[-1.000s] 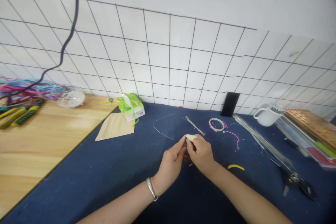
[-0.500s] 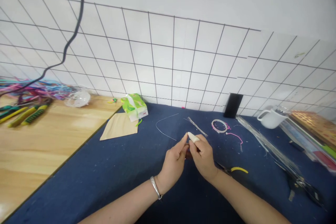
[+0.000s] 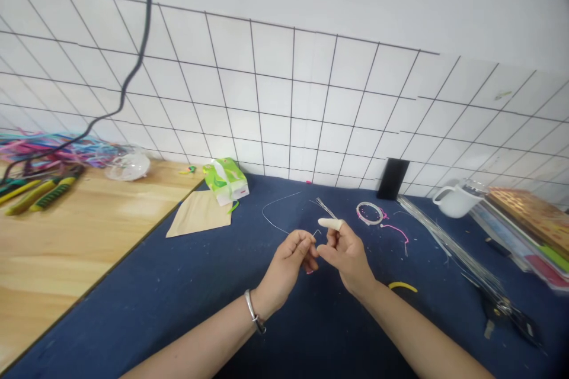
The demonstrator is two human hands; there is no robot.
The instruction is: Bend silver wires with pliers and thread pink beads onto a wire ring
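My left hand [image 3: 291, 263] is closed in a pinch on a thin wire [image 3: 316, 233], whose short bent end sticks up beyond the fingertips. A bit of pink shows under these fingers, too small to name. Just to the right, my right hand [image 3: 349, 257] has its thumb and index finger apart and holds nothing that I can see. A white finger cover [image 3: 330, 223] sits on its index finger. Behind the hands lie a long curved wire [image 3: 265, 213] and a small bundle of cut wires [image 3: 326, 207], partly hidden by the right hand.
Yellow-handled pliers [image 3: 403, 286] lie beyond my right forearm, partly covered. Further right are a ring with pink cord [image 3: 369, 213], long wires [image 3: 444, 240], black-handled cutters [image 3: 511, 314] and a white mug [image 3: 457, 200]. A tissue pack [image 3: 226, 180] rests by a beige cloth [image 3: 198, 216].
My hands have come apart: the right thumb and index finger have opened away from the left fingertips. The wire's bent end now shows between the hands.
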